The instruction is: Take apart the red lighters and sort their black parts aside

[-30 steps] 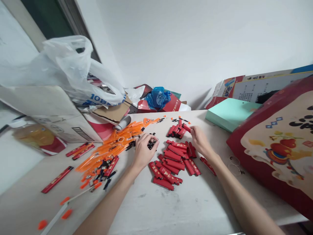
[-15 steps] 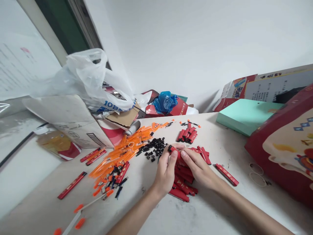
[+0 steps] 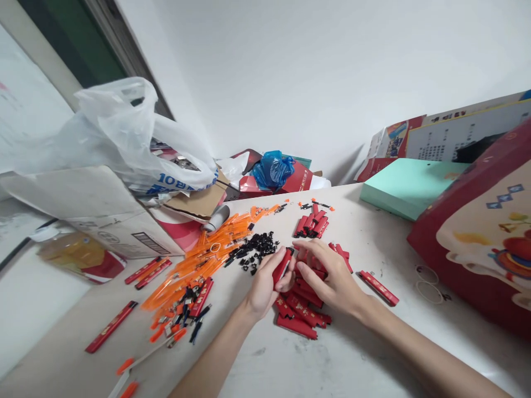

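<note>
Near the middle of the frame, a red casing (image 3: 282,267) is held in the left hand (image 3: 265,283), the grip clamped around it with the thumb on top and the piece tilted up toward the far side of the table (image 3: 352,354). The right hand (image 3: 327,275) is placed just beside it, fingers bent and spread over the same casing and over the pile of red casings (image 3: 301,309) lying beneath both hands; whether its grip is closed on anything cannot be told. A scatter of small black parts (image 3: 257,250) is seen just left of the hands, and beyond it, toward the left, a heap of orange strips (image 3: 199,260) is spread. A smaller cluster of red casings (image 3: 312,224) lies above the hands in the frame, well apart from the pile. A single red casing (image 3: 378,287) rests to the right of the right hand. In the upper left, a white plastic bag (image 3: 124,132) is set over a cardboard box (image 3: 95,210). At the right edge, a mint-green box (image 3: 404,185) and a large red box (image 3: 481,232) are seen.
</note>
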`<state>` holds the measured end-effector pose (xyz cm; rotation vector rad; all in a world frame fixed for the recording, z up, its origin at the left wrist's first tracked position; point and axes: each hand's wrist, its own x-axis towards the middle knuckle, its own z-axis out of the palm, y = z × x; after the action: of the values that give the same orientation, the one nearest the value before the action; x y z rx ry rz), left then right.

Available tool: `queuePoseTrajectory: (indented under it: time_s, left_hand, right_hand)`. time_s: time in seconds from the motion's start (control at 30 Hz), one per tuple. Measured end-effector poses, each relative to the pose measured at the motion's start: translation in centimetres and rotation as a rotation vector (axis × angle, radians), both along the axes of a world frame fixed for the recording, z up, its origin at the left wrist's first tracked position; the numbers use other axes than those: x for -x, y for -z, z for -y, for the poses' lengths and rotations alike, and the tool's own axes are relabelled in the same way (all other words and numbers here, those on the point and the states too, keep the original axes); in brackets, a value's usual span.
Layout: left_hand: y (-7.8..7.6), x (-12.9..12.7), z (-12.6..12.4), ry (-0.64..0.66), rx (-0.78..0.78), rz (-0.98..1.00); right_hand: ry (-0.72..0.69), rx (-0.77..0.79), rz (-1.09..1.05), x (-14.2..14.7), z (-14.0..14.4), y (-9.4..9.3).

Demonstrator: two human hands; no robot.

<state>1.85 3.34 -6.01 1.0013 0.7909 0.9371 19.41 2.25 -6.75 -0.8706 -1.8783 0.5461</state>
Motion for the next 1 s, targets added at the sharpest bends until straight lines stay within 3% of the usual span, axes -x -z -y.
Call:
queuePoseTrajectory:
  time_s: [0.37,0.53,0.8,1.0]
  left_hand:
    - [0.3,0.8,-0.5,0.075,0.091,-0.07]
    - [0.1,0.8,-0.8,-0.021,0.085,-0.085]
    - [0.1,0.0,-0.5,-0.176,-0.122,-0.186]
    - [0.3,-0.4,-0.3,-0.153,-0.079,-0.136]
  right_hand:
    - [-0.115,-0.029,0.103,-0.6,-0.8,0.1]
    - [-0.108,-0.019,0.099,-1.0,-1.4,0.1]
    - [-0.052,0.02,0.086,-1.2,-1.7,0.1]
    - [-0.036,-0.076,0.187,-1.5,-1.7,0.2]
